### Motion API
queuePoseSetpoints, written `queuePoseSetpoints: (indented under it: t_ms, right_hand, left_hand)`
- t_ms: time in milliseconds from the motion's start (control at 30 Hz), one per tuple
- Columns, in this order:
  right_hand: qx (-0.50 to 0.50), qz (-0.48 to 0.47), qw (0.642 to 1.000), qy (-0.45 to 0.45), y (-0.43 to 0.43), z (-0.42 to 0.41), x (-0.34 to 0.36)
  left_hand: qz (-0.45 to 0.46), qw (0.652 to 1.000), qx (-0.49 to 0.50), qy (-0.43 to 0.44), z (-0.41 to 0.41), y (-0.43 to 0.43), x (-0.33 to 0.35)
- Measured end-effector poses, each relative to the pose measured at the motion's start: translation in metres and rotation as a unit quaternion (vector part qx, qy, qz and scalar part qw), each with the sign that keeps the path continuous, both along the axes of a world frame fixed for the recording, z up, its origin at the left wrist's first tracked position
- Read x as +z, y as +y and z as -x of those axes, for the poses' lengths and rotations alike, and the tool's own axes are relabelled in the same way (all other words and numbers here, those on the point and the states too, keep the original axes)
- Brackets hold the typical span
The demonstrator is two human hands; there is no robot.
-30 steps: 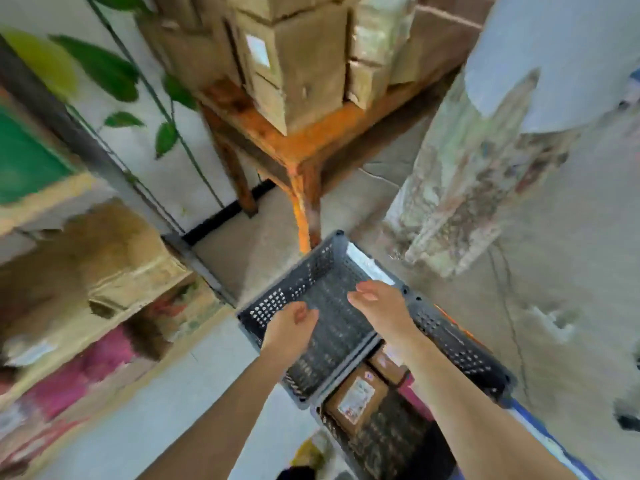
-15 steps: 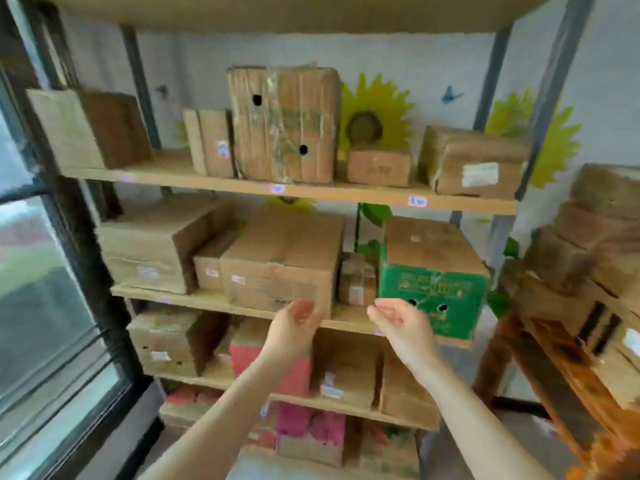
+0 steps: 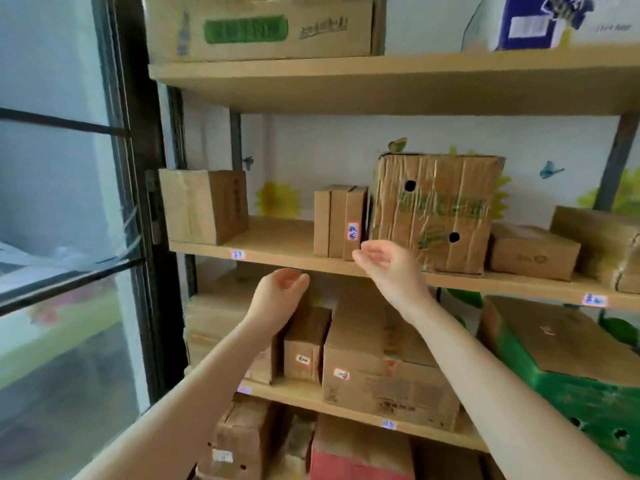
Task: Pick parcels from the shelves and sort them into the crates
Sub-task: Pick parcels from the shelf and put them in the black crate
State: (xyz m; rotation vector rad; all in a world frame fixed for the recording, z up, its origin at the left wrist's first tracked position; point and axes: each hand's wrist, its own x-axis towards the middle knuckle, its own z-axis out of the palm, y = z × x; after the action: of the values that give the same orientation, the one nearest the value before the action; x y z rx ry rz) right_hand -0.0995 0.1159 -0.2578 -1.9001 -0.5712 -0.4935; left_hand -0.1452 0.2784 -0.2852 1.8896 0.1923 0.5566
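Observation:
A wooden shelf unit [image 3: 277, 256] full of cardboard parcels fills the view. Both my hands are raised in front of it, empty. My right hand [image 3: 384, 261] is open, its fingertips just in front of a narrow upright parcel [image 3: 341, 221] with a small label on the middle shelf. My left hand [image 3: 282, 292] hangs lower with fingers loosely curled, over a small labelled box [image 3: 304, 344] on the shelf below. A tall taped box with two holes [image 3: 436, 209] stands right of the narrow parcel. No crate is in view.
A dark window frame [image 3: 138, 202] borders the shelves on the left. More boxes: one at mid-shelf left [image 3: 204, 206], flat ones at right [image 3: 533, 251], a large carton [image 3: 384, 368] and a green box [image 3: 571, 386] below, big cartons [image 3: 259, 26] on top.
My view swung from the grey crates on the floor up to the shelves and then closer and higher. Both hands stayed empty and rose toward the middle shelf.

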Motion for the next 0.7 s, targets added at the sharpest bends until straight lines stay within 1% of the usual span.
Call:
queuePoseSetpoints:
  t_ms: [100,233,333,400,533,600,700]
  right_hand:
    - [-0.025,0.026,0.998,-0.052,0.026,-0.035,0.032]
    - [-0.077,0.077,0.988,-0.108,0.057,-0.087,0.066]
    - [-0.126,0.157,0.973,-0.116,0.078,-0.122,0.086]
    - [-0.157,0.237,0.953,-0.101,0.092,-0.140,0.094]
    - [-0.221,0.384,0.891,-0.099,0.110,-0.162,0.097]
    - [-0.249,0.418,0.867,-0.110,0.115,-0.166,0.098]
    - [-0.269,0.432,0.853,-0.114,0.124,-0.166,0.100]
  left_hand:
    - [0.011,1.000,-0.009,-0.001,-0.043,0.019,0.011]
    - [-0.056,0.998,-0.040,-0.009,-0.099,0.035,0.023]
    - [-0.091,0.994,-0.064,0.001,-0.138,0.043,0.029]
    - [-0.124,0.989,-0.074,0.016,-0.160,0.046,0.030]
    - [-0.169,0.980,-0.106,0.019,-0.192,0.055,0.030]
    - [-0.194,0.973,-0.124,0.007,-0.199,0.060,0.030]
    - [-0.201,0.970,-0.138,-0.012,-0.202,0.068,0.028]
